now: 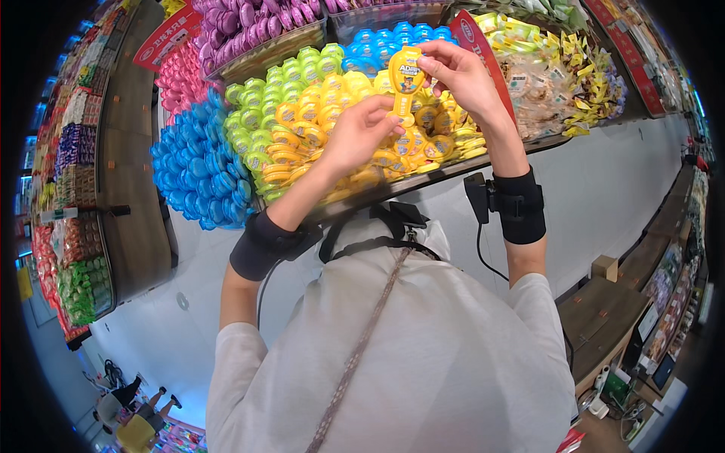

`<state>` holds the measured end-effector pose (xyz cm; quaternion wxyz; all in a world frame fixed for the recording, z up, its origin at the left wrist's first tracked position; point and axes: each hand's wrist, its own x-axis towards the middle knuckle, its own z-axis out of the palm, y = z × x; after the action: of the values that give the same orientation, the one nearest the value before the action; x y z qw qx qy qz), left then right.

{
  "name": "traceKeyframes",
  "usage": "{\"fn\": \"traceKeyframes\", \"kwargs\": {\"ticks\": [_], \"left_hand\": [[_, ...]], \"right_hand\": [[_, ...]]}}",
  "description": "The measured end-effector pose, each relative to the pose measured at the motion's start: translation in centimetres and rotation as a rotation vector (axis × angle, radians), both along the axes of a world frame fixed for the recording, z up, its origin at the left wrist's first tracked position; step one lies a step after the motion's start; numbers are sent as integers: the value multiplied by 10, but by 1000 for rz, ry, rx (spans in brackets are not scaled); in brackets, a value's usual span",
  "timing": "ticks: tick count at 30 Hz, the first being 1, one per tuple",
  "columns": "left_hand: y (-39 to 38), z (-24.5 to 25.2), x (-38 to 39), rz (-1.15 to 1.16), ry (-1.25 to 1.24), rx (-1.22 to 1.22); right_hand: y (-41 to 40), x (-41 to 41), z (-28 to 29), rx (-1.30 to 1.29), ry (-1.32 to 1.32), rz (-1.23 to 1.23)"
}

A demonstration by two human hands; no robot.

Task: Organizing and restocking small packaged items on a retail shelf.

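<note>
A yellow spoon-shaped snack pack [407, 73] is held upright between both hands, above a display of similar packs. My right hand [456, 71] pinches its wide upper end at the right edge. The fingers of my left hand [365, 133] grip the narrow lower end. Below and around them lie many yellow packs [317, 107], some in rows and some heaped loosely. Green packs [249, 116] stand in rows to the left, and blue packs [391, 42] lie behind the held one.
More blue packs [198, 164] fill the display's left corner, beside pink packs [178, 85]. Purple packs [249, 25] sit in a clear bin behind. A red sign [487, 62] divides off bagged snacks [529, 90] at the right. Two people [136, 419] are far off at the lower left.
</note>
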<state>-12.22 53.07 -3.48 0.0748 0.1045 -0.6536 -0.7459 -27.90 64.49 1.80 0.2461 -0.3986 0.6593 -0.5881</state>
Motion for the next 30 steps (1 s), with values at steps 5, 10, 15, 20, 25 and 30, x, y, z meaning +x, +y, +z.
{"fn": "traceKeyframes", "kwargs": {"ticks": [5, 10, 15, 20, 25, 30], "left_hand": [[-1, -1, 5, 2, -26, -40], [-1, -14, 15, 15, 7, -190], [11, -7, 27, -71, -120, -188], [13, -20, 36, -7, -113, -280], [6, -22, 35, -23, 30, -325], [-33, -23, 39, 159, -43, -209]], "right_hand": [[-2, 2, -3, 2, -45, -7], [0, 7, -5, 13, -85, 50], [22, 13, -9, 228, -184, 95], [26, 15, -20, 266, -234, 103], [44, 1, -25, 250, -192, -118], [54, -27, -25, 123, -281, -349]]}}
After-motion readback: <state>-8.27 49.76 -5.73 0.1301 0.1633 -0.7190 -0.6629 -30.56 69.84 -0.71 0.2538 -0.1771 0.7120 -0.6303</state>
